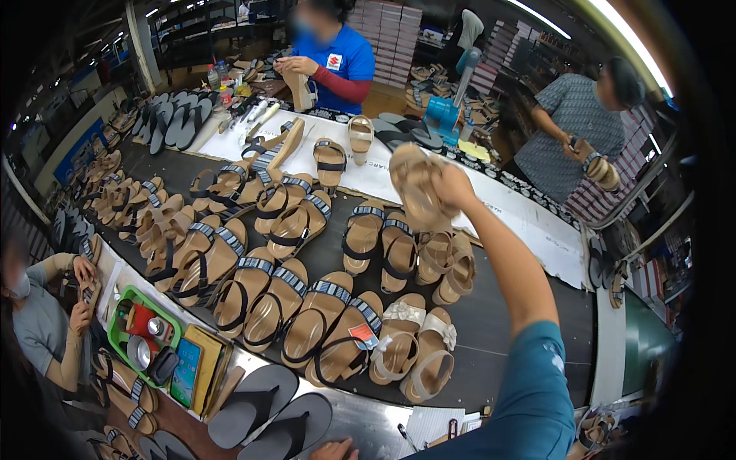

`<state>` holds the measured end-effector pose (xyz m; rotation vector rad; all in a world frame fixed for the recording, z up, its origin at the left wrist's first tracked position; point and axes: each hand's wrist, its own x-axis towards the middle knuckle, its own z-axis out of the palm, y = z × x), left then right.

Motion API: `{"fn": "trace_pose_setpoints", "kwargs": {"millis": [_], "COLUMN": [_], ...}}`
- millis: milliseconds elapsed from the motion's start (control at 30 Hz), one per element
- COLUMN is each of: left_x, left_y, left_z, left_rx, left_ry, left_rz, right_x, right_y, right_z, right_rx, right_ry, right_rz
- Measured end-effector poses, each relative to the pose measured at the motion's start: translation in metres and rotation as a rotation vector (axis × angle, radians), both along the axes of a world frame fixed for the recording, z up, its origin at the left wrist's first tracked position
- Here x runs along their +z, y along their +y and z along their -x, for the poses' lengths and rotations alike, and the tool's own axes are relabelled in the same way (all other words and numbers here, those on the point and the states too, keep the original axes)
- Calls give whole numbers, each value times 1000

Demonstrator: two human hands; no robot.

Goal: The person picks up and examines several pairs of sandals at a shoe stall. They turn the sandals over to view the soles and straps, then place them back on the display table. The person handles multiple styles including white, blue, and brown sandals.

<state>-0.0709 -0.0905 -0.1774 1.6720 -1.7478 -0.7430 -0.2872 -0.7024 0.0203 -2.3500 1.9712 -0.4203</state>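
My right arm reaches far across the dark belt, and my right hand (pixel 454 188) is closed on a beige sandal (pixel 416 184) held up over its far side; whether a second one is behind it I cannot tell. Below that hand stand two beige strappy sandals (pixel 454 270). Closer to me are two sandals with white bows (pixel 412 337), beside rows of tan sandals with black straps and striped bands (pixel 318 318). At the lower edge only part of my left hand (pixel 335 451) shows, near grey flip-flops (pixel 287 425) on the metal ledge; its fingers are mostly cut off.
A green basket (pixel 123 314) with cups and a phone (pixel 186 372) are at the left. Paper and a pen (pixel 406 437) lie by my right arm. Opposite, a co-worker in blue (pixel 330 61) handles a sandal; others work left and right. A blue machine (pixel 445 115) stands behind the white strip.
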Motion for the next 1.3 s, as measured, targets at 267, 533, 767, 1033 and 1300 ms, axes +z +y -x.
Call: {"fn": "trace_pose_setpoints", "kwargs": {"millis": [267,533,767,1033,1300], "left_x": [30,13,20,14,-5], "left_y": [-10,-19,-11,-4,5], "left_z": [-3,-3,-3,-3,-12], "left_rx": [6,-23,25,19,2], "left_ry": [-22,-94,-106,-71,-118], "left_rz": [11,11,12,96,64], "right_x": [75,20,-108,-33,45], "right_y": [25,90,107,135,430], "right_z": [-92,46,25,81,31], "right_rx": [223,-122,-332,-358,-168], "right_ry": [-329,96,-165,-264,-478], "right_rz": [534,-387,-458,-168,-179]}}
